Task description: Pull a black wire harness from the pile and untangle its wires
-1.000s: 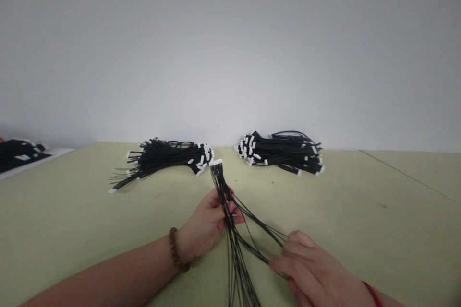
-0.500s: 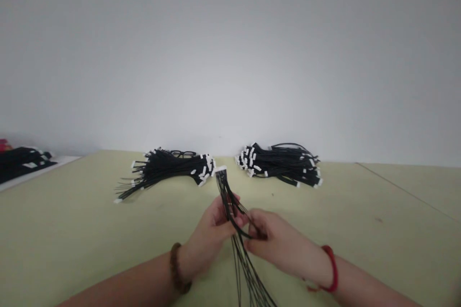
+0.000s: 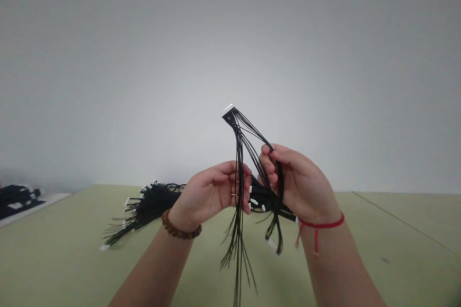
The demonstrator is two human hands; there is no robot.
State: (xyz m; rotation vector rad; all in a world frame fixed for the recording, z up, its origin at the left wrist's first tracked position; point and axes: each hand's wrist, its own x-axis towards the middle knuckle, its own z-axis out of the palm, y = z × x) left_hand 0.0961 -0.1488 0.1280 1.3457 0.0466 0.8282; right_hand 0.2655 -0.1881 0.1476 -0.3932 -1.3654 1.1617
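A black wire harness (image 3: pixel 239 153) hangs in front of me, its white connector (image 3: pixel 228 109) uppermost and its strands spreading downward. My right hand (image 3: pixel 297 177) pinches one group of its wires between thumb and fingers, to the right of the connector. Behind the hanging strands is my left hand (image 3: pixel 219 189), fingers curved and apart, touching or very near the wires; whether it grips any is hard to tell. A second white connector (image 3: pixel 272 245) dangles below my right hand at the end of some wires.
On the pale yellow-green table (image 3: pixel 65 249) lies a left bundle of black wires (image 3: pixel 154 206) with white connectors. Another bundle (image 3: pixel 262 196) is partly hidden behind my hands. More dark wires (image 3: pixel 18 199) lie at the far left, before a grey wall (image 3: pixel 230 33).
Both hands and the harness have risen. My right hand has drawn a group of wires out to the right, and my left hand's fingers have loosened. The view has tilted upward.
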